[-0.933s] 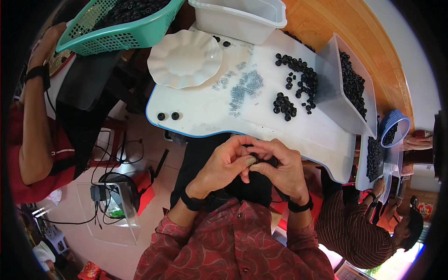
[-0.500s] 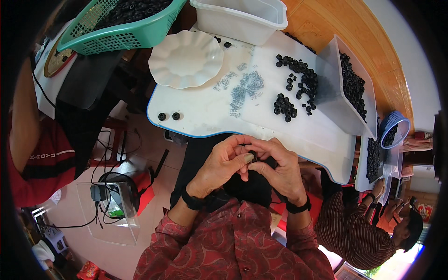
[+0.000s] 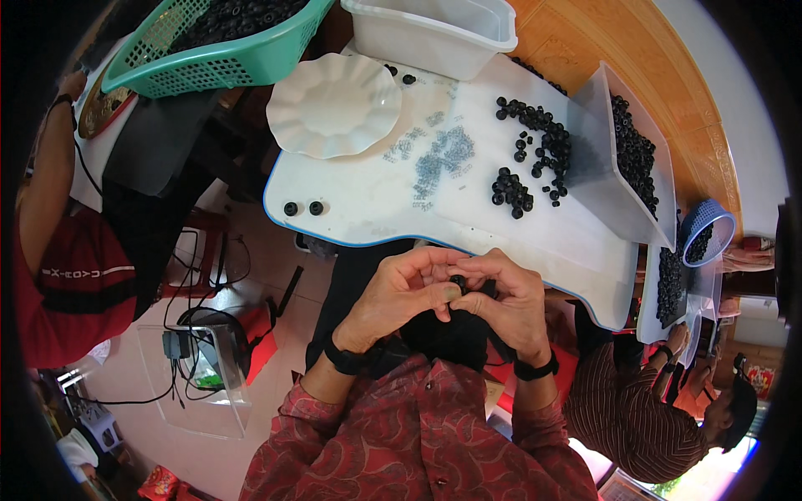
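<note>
My left hand [image 3: 399, 294] and my right hand [image 3: 510, 299] meet above my lap, just below the white table's [image 3: 368, 200] near edge. Their fingertips pinch one small black ring-shaped part [image 3: 457, 281] between them. Beyond the hands, a scatter of the same black ring parts [image 3: 528, 159] lies on the table at right. A pile of tiny clear pieces [image 3: 439, 159] sits in the middle. Two finished-looking black rings [image 3: 302, 208] rest apart near the table's left corner.
A white scalloped plate [image 3: 332, 104], a white tub [image 3: 434, 33], a green basket of black parts [image 3: 217, 37] and a clear bin of black parts [image 3: 631, 159] ring the table. One person sits at left [image 3: 63, 267], another at lower right [image 3: 643, 409]. Cables and a clear box lie on the floor.
The person at left has shifted their arm and body upward along the left edge. My two hands stay together on the small black part, hardly moving.
</note>
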Action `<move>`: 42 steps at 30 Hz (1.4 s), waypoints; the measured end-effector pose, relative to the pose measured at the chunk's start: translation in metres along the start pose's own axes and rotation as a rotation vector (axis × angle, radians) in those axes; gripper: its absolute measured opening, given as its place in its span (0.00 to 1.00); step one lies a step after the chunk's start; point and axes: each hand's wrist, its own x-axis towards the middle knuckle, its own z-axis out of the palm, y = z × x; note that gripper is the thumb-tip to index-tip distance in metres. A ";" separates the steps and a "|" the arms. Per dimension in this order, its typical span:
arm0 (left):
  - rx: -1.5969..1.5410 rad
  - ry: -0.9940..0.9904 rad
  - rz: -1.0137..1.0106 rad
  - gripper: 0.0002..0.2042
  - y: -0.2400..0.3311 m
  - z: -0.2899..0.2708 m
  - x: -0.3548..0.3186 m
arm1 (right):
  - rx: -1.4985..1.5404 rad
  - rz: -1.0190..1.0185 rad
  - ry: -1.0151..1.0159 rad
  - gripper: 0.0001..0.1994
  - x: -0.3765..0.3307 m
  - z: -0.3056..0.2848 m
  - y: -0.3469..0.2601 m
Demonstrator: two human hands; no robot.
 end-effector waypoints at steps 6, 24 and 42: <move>0.125 -0.091 0.265 0.35 -0.013 -0.004 -0.002 | 0.040 0.014 0.064 0.20 0.000 0.004 0.002; 0.139 -0.032 0.270 0.31 -0.015 -0.005 -0.002 | 0.232 -0.016 0.158 0.18 -0.007 0.020 0.005; 0.129 -0.021 0.361 0.29 -0.015 0.005 -0.002 | 0.379 -0.049 0.170 0.16 -0.008 0.021 0.010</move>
